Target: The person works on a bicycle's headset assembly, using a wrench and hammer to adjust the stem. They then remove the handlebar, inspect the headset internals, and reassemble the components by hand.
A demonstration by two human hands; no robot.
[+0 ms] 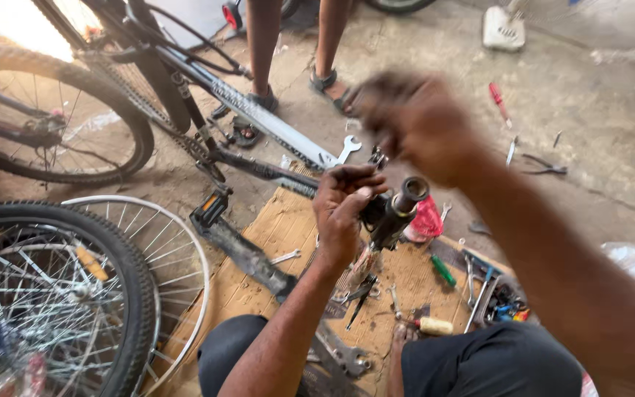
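The head view looks down on a person seated over a flattened brown cardboard sheet [259, 287] spread on the concrete floor. The left hand [343, 209] is closed around a dark cylindrical bicycle tube with a brass-coloured ring near its open top end [398, 213], holding it tilted, top end up and to the right, above the middle of the cardboard. The part is off the bicycle and in hand; judging by the tools laid out, the work on it looks under way rather than finished, though what has been done to the tube cannot be told.

The right hand [413, 121] is raised above and behind the tube, apart from it and heavily blurred; whether it grips anything cannot be told. The right forearm runs down to the lower right corner of the picture.

Near the cardboard's right edge lie a green-handled screwdriver [442, 270] and a red rag [428, 219]. A silver open-ended spanner [347, 149] lies beyond the far edge, beside the black bicycle frame [259, 117]. A spoked wheel with black tyre [53, 294] stands at the left.
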